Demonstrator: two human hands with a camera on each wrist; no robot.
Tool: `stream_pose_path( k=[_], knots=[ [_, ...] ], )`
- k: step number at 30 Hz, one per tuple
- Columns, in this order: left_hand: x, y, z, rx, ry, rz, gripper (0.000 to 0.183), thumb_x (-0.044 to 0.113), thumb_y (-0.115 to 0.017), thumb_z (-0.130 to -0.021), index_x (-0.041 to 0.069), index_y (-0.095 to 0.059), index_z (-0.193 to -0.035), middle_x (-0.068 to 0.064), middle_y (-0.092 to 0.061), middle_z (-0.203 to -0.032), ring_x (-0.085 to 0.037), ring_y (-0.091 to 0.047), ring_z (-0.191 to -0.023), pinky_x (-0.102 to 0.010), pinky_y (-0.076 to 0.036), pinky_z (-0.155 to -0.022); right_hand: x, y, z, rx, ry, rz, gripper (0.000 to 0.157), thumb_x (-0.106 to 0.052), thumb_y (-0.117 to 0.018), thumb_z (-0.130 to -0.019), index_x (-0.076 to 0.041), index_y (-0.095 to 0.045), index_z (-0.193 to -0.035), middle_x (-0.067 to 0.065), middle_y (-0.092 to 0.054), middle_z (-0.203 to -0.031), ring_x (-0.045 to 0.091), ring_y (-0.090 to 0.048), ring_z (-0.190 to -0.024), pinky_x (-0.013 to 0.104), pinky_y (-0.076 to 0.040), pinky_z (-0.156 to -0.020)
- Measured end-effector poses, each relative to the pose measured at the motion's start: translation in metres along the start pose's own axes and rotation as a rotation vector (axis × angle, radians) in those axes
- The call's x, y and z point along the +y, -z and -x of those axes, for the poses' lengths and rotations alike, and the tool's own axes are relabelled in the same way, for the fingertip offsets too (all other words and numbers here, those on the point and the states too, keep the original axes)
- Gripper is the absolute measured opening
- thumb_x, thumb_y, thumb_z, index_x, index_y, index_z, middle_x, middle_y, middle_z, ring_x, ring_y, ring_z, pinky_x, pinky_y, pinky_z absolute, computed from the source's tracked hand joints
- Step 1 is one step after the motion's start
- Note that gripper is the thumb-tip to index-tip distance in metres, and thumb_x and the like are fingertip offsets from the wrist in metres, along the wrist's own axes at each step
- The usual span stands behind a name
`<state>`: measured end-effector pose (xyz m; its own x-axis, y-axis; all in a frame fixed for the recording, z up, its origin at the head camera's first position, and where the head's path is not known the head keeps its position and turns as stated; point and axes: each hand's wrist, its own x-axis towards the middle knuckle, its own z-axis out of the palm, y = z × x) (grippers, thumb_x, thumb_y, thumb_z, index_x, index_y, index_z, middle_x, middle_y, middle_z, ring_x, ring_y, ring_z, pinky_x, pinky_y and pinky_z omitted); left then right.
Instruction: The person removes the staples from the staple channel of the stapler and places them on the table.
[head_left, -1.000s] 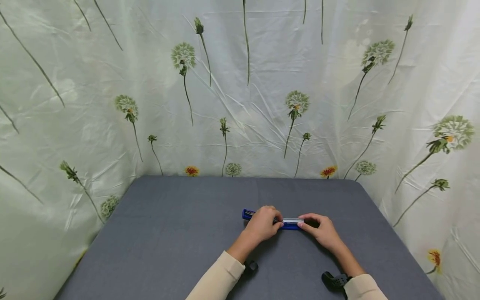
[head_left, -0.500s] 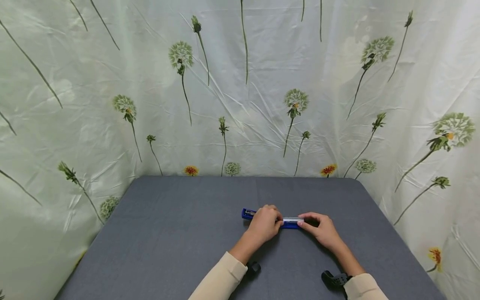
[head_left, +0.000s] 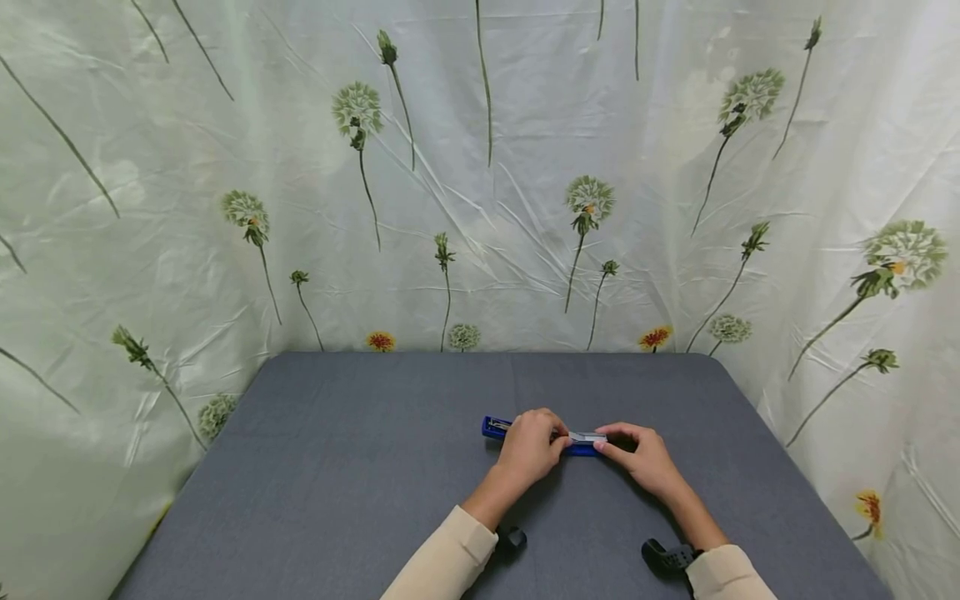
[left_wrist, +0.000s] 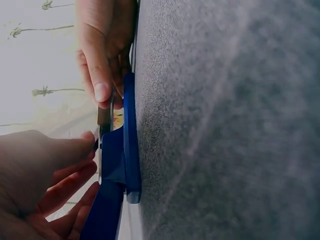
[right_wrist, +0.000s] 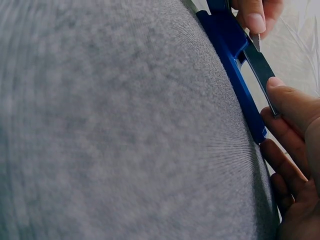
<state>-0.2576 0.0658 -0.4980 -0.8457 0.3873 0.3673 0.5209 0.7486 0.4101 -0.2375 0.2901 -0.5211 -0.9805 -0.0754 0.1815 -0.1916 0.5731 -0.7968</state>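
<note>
A blue stapler (head_left: pixel 582 450) lies on the table with its top cover (left_wrist: pixel 103 212) swung back to the left and its metal staple channel (right_wrist: pixel 260 69) exposed. My right hand (head_left: pixel 647 462) pinches the free end of that channel between thumb and fingers, the channel standing apart from the blue base (right_wrist: pixel 248 102). Over the stapler's middle, my left hand (head_left: pixel 528 446) pinches a small grey strip (right_wrist: pixel 256 41), which looks like a row of staples, at the channel. The left fingers hide part of the stapler in the head view.
A grey cloth-covered table (head_left: pixel 360 467) extends around both hands. Behind it hangs a pale curtain (head_left: pixel 480 208) printed with dandelions. Black wrist straps (head_left: pixel 667 558) show below the sleeves.
My left hand has shifted slightly right along the stapler, and a thin slanted strip now shows at its fingertips. The right hand keeps its grip on the channel's end.
</note>
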Motion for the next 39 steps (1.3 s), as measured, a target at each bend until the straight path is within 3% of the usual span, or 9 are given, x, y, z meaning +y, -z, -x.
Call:
stream_pose_path(
  k=[4,8,11,16,20,26,32,39],
  knots=[
    [0.000,-0.002,-0.004,0.019,0.026,-0.008,0.012,0.035,-0.085,-0.087,0.023,-0.082,-0.089,0.006,-0.075,-0.091,-0.009,-0.065,-0.073,-0.023,-0.051,-0.064,0.011,-0.001,-0.003,-0.010,0.002,-0.012,0.024,-0.029,-0.078,-0.094,-0.014,-0.078,-0.113,0.004,-0.077,-0.110,0.003,-0.064,-0.094,0.023,-0.051,-0.081],
    [0.000,-0.003,-0.008,0.045,0.023,-0.032,0.014,0.037,-0.086,-0.084,0.025,-0.080,-0.088,0.007,-0.076,-0.088,-0.008,-0.063,-0.067,-0.021,-0.046,-0.056,0.013,-0.001,-0.003,-0.010,0.015,-0.013,0.025,-0.031,-0.078,-0.094,-0.014,-0.078,-0.112,0.005,-0.077,-0.109,0.003,-0.064,-0.093,0.022,-0.051,-0.081],
    [0.001,-0.003,-0.011,0.036,-0.007,-0.062,0.017,0.038,-0.086,-0.085,0.024,-0.079,-0.094,0.008,-0.076,-0.090,-0.008,-0.066,-0.070,-0.022,-0.049,-0.058,0.013,0.000,-0.002,-0.003,0.014,-0.001,0.024,-0.031,-0.078,-0.094,-0.016,-0.078,-0.112,0.004,-0.077,-0.110,0.003,-0.065,-0.094,0.022,-0.051,-0.082],
    [0.001,-0.002,-0.014,-0.031,-0.122,-0.143,0.017,0.036,-0.081,-0.090,0.024,-0.082,-0.102,0.008,-0.078,-0.094,-0.008,-0.070,-0.078,-0.027,-0.057,-0.071,0.013,0.001,-0.002,0.009,0.001,-0.003,0.021,-0.030,-0.080,-0.092,-0.019,-0.079,-0.109,0.001,-0.077,-0.109,0.002,-0.064,-0.095,0.023,-0.051,-0.084],
    [-0.002,-0.001,-0.013,-0.072,-0.136,-0.171,0.012,0.032,-0.079,-0.092,0.023,-0.083,-0.100,0.007,-0.078,-0.091,-0.010,-0.070,-0.079,-0.030,-0.058,-0.074,0.012,-0.002,-0.004,-0.019,0.025,-0.024,0.023,-0.031,-0.079,-0.093,-0.017,-0.078,-0.111,0.003,-0.077,-0.109,0.003,-0.065,-0.096,0.024,-0.051,-0.084],
    [-0.005,-0.002,-0.015,-0.087,-0.143,-0.087,0.014,0.030,-0.078,-0.093,0.019,-0.083,-0.101,0.004,-0.078,-0.095,-0.009,-0.070,-0.080,-0.026,-0.057,-0.073,0.011,-0.001,-0.003,-0.008,0.006,-0.045,0.021,-0.028,-0.079,-0.093,-0.016,-0.078,-0.110,0.003,-0.077,-0.108,0.003,-0.064,-0.094,0.023,-0.051,-0.083],
    [-0.010,0.000,-0.013,-0.108,-0.096,0.007,0.015,0.029,-0.076,-0.095,0.019,-0.082,-0.104,0.003,-0.078,-0.101,-0.011,-0.072,-0.089,-0.026,-0.058,-0.077,0.010,-0.002,-0.003,-0.014,0.005,-0.031,0.022,-0.029,-0.079,-0.093,-0.016,-0.078,-0.110,0.003,-0.077,-0.108,0.003,-0.064,-0.094,0.023,-0.051,-0.083],
    [-0.015,0.009,-0.010,-0.111,-0.098,0.034,0.019,0.031,-0.073,-0.098,0.019,-0.081,-0.110,0.003,-0.078,-0.106,-0.011,-0.072,-0.094,-0.025,-0.058,-0.079,0.011,-0.002,-0.003,-0.003,0.033,-0.033,0.021,-0.028,-0.079,-0.093,-0.016,-0.079,-0.110,0.004,-0.077,-0.108,0.002,-0.064,-0.094,0.023,-0.051,-0.082]
  ],
)
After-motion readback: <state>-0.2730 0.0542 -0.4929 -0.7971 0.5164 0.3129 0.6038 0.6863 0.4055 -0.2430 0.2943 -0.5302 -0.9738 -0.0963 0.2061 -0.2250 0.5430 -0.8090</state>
